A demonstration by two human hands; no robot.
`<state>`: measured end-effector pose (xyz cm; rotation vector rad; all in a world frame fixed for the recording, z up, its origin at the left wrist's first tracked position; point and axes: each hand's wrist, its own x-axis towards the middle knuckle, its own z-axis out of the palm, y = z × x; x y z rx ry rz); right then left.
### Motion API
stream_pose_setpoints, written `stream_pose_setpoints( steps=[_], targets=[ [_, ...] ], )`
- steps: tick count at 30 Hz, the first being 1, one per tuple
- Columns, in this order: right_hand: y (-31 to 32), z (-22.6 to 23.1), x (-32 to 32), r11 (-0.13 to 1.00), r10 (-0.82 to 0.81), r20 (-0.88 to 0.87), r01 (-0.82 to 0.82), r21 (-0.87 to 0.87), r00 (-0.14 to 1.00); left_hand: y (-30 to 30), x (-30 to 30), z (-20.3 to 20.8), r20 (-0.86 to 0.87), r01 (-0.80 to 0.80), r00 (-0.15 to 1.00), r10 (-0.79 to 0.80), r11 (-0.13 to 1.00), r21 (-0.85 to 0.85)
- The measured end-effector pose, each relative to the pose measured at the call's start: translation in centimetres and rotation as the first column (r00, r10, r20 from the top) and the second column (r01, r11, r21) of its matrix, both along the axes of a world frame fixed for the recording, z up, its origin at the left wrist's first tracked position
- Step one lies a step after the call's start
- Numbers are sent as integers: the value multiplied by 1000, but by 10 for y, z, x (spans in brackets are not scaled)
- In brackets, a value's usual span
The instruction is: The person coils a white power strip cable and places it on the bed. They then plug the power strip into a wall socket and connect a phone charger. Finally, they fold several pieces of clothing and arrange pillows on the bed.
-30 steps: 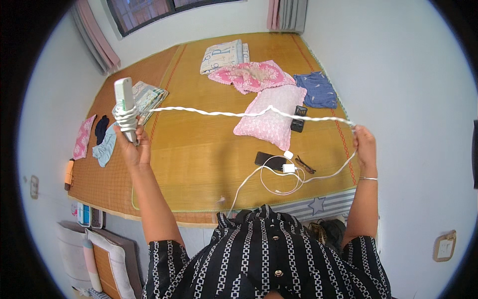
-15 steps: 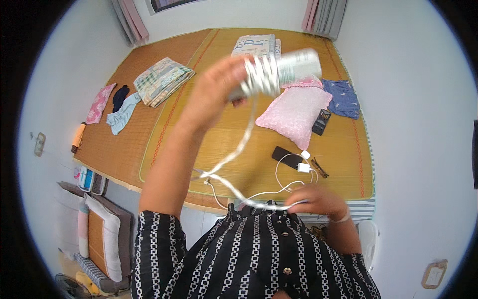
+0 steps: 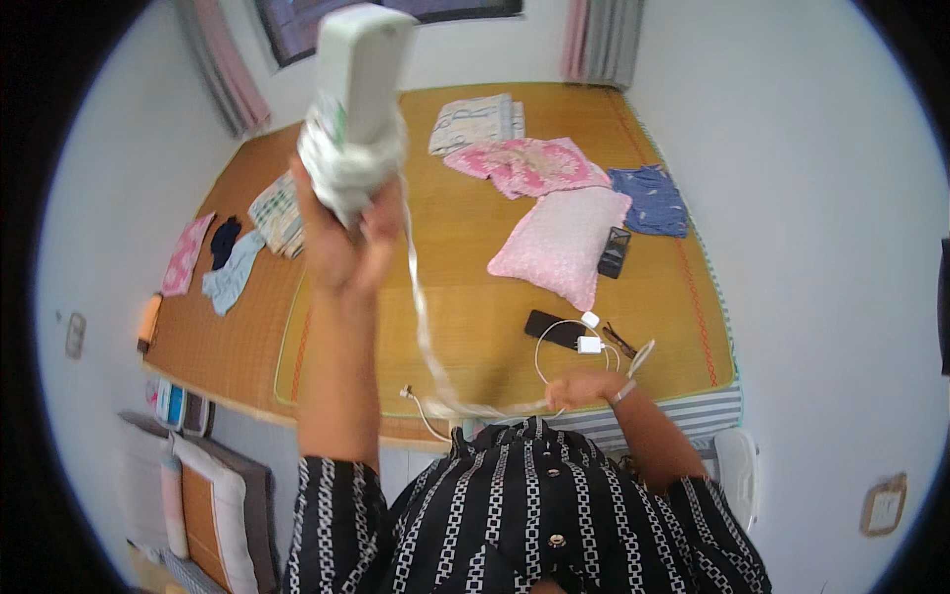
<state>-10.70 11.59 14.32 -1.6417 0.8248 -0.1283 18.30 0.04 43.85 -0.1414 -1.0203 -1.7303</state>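
My left hand (image 3: 346,233) is raised at the upper left, fingers wrapped round the lower end of a long white boxy thing that looks like a power strip (image 3: 364,74). It is held nearly upright, and several turns of white cord (image 3: 424,317) are wound round its lower half. From there the cord hangs down and runs across to my right hand (image 3: 582,388), low in front of my body. That hand is closed on the cord, and a short loop sticks out past the wrist. Motion blurs the power strip's face.
On the matted bed lie a black phone (image 3: 554,330), a white charger plug (image 3: 590,345) with a thin cable, glasses (image 3: 620,340), a dark handheld device (image 3: 614,253) and a pink pillow (image 3: 564,243). Beyond are a pink cloth (image 3: 534,165), blue garment (image 3: 648,200) and folded blanket (image 3: 475,124).
My left hand has swung the power strip up and left, turning it from sideways to upright. My right hand has shifted slightly left and up, still holding the cord.
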Motion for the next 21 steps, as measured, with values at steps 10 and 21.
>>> stream_pose_setpoints(
  steps=[10, 21],
  targets=[
    [88, 26, -123, 659, -742, -11, 733, 167, 670, -48, 140, -15, 7, -422, 905, 424, 899, 115],
    [-4, 147, 26, 312, -584, 675, 893, -326, 451, 53, -57, -15, 569, -116, 816, 105, 993, -17]
  ],
)
